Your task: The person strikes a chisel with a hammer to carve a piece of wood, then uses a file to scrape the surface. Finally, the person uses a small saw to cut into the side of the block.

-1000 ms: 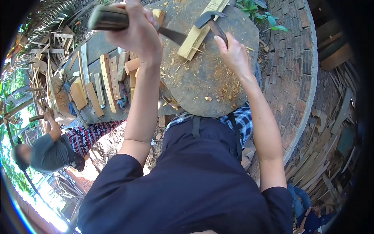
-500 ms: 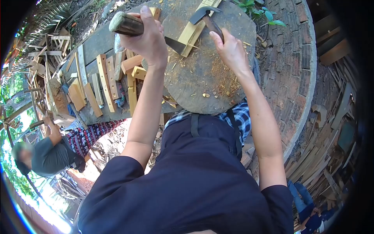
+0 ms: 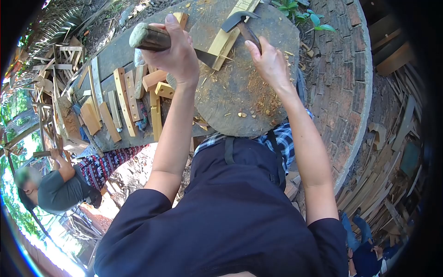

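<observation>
My left hand (image 3: pixel 174 51) is shut on the thick wooden handle of a knife (image 3: pixel 148 38). Its dark blade (image 3: pixel 206 57) points right and touches the near end of a pale wood strip (image 3: pixel 229 36). The strip lies on a round wooden chopping block (image 3: pixel 244 99) strewn with chips and sawdust. My right hand (image 3: pixel 270 59) grips the handle of a small hatchet (image 3: pixel 243 25), and the hatchet's metal head rests on the strip's far part. Both arms reach over my dark apron.
Left of the block, a dark bench (image 3: pixel 122 53) carries several cut wood pieces (image 3: pixel 124 97). A seated person (image 3: pixel 62 187) works at the lower left. A curved brick wall (image 3: pixel 348 83) runs to the right, with stacked scrap wood (image 3: pixel 392 180) beyond it.
My left hand has brought the knife down from a raised position, so the blade now meets the strip's end. My right hand and the hatchet have stayed on the strip.
</observation>
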`<action>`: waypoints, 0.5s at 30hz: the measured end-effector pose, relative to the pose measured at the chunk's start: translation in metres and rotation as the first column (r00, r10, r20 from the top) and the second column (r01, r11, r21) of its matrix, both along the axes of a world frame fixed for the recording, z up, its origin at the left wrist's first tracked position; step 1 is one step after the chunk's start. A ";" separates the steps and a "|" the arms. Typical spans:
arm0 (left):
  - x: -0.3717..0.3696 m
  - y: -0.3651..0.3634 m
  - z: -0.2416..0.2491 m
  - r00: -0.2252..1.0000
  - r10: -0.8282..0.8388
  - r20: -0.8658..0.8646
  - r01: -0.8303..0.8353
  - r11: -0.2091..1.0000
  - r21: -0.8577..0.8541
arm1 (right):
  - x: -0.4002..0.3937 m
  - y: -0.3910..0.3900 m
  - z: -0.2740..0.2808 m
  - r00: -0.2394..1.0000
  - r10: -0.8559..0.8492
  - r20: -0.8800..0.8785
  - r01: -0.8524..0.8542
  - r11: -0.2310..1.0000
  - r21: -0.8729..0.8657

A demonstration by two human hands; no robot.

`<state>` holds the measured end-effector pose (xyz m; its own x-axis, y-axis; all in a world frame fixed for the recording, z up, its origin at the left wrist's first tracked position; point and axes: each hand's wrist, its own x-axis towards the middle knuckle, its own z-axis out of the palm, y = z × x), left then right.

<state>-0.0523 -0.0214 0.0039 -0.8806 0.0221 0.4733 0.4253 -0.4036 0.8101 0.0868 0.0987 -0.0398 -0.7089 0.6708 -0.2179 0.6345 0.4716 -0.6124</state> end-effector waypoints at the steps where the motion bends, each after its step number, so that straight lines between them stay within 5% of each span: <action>1: 0.000 0.000 0.000 1.000 -0.005 -0.003 0.005 1.000 0.003 | 0.001 -0.001 -0.002 1.000 -0.005 -0.003 0.005 1.000 0.003; 9: -0.005 0.000 0.001 0.996 -0.041 0.075 0.046 0.997 -0.063 | 0.001 0.003 -0.024 0.995 -0.086 -0.045 0.083 0.995 -0.059; 13: 0.004 0.000 -0.019 0.969 -0.183 0.167 0.209 0.965 -0.158 | 0.011 -0.012 -0.026 0.994 -0.067 -0.089 0.069 0.997 0.020; 15: 0.005 -0.005 -0.024 0.950 -0.233 0.209 0.273 0.942 -0.192 | 0.020 -0.021 -0.026 0.931 0.033 -0.363 0.095 0.939 0.329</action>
